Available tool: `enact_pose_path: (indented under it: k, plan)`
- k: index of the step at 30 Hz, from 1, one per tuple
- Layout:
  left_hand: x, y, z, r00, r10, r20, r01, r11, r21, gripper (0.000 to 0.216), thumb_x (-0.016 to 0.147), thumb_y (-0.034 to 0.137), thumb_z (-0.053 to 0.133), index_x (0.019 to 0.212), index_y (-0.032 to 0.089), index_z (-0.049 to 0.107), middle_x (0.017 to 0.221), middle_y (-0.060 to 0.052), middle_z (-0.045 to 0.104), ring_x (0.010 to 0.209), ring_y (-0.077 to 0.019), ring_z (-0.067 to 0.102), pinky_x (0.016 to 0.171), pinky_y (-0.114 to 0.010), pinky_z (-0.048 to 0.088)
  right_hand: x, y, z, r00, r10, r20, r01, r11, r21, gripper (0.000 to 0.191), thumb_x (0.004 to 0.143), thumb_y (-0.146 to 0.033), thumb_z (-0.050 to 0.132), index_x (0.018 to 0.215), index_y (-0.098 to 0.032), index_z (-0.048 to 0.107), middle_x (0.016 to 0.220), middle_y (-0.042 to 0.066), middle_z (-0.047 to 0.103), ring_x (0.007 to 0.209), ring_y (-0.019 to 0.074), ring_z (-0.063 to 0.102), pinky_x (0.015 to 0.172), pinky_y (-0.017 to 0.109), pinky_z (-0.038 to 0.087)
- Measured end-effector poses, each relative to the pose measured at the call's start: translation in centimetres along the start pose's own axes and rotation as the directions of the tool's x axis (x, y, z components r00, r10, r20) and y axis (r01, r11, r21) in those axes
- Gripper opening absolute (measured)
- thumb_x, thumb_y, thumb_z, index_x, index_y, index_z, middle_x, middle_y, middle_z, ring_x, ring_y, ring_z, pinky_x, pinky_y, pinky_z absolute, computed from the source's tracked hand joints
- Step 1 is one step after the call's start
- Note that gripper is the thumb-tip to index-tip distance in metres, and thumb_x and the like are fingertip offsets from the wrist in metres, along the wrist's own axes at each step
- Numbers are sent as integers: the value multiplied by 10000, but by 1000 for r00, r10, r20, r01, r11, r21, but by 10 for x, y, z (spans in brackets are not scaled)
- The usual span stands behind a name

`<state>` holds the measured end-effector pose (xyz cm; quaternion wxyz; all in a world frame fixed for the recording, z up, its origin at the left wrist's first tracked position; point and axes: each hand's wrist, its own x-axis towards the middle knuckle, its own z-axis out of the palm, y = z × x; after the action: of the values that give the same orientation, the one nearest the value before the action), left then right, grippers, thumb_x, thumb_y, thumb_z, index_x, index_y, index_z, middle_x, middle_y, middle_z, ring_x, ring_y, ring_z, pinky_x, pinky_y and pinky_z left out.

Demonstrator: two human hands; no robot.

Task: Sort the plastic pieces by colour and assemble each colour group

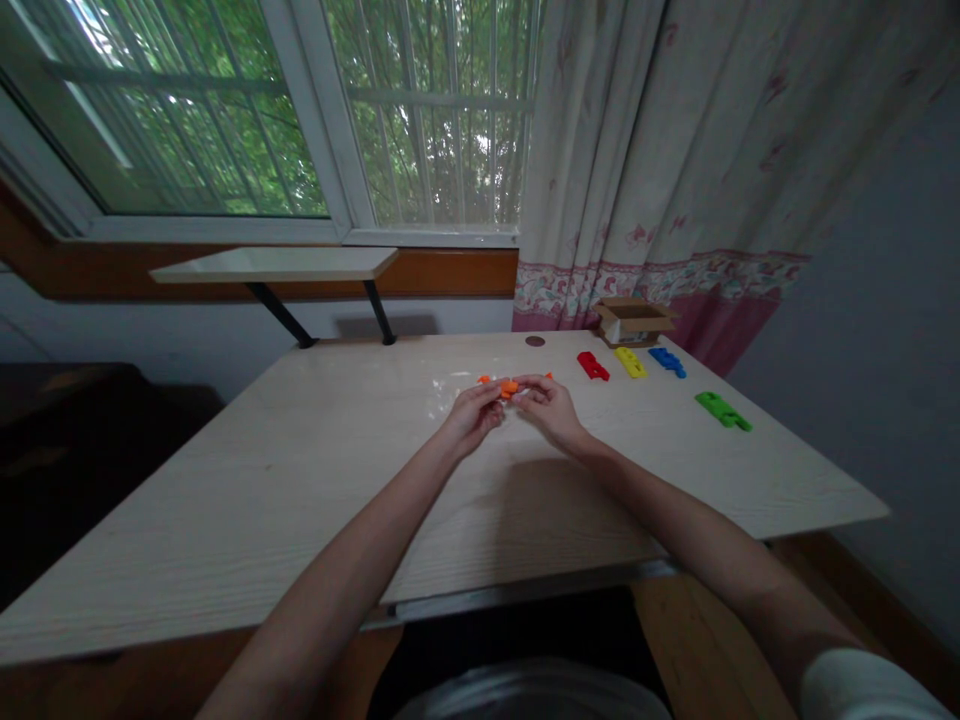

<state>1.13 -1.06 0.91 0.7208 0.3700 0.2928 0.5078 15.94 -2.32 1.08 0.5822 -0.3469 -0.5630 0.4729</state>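
My left hand (474, 416) and my right hand (549, 408) meet above the middle of the table. Between their fingertips is a small orange plastic piece (509, 388), pinched from both sides. Its exact shape is too small to make out. Just behind my left fingers another orange piece (484, 379) shows, and a bit of orange (549, 376) peeks out behind my right hand. A clear plastic bag (444, 390) lies on the table beside and partly behind my left hand.
On the right of the table (300, 500) lie red (592, 366), yellow (631, 363), blue (667, 362) and green (722, 410) plastic pieces. An open cardboard box (636, 325) stands at the back right. A raised shelf (277, 264) stands at the back left.
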Motion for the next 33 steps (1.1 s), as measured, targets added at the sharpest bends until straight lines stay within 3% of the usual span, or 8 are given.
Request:
enact_pose_path:
  k: [13,18,22,29,33]
  plan:
    - [-3,3,1,999,-33,23,34,998,-48,208,680,113,693,884,93,662,661,-19,658,441,-30,513,436,-135,411,1,6,-4,998,-62,2,62,992,-110,339,621,-364,734,909,-215,638,742,-16,609,519,69,461,503,223,393]
    - [-3,5,2,999,-34,-17,33,997,-69,127,682,108,694,792,104,632,606,1,628,421,-30,505,410,-125,389,0,4,-7,974,-225,-29,206,932,-297,351,681,-350,696,1005,-234,630,896,17,623,556,80,475,566,252,432]
    - [-2,4,2,999,-29,-25,27,998,-60,110,688,147,704,723,103,610,573,0,618,405,-34,495,398,-127,383,-1,1,-12,940,-340,2,305,841,-447,249,731,-318,654,966,-236,648,958,38,629,625,105,499,656,283,453]
    - [0,4,1,998,-18,-52,16,1000,-26,123,719,188,693,704,99,610,571,-19,627,399,-34,487,385,-124,367,1,0,-17,946,-319,52,302,814,-497,184,722,-317,672,881,-224,663,874,29,625,628,116,495,642,280,428]
    - [0,5,2,997,-18,-77,15,999,-38,103,734,184,678,724,98,623,577,-17,625,399,-33,480,386,-125,363,6,7,-16,990,-137,-34,122,951,-283,224,668,-353,720,835,-214,664,738,-6,600,562,96,464,573,256,385]
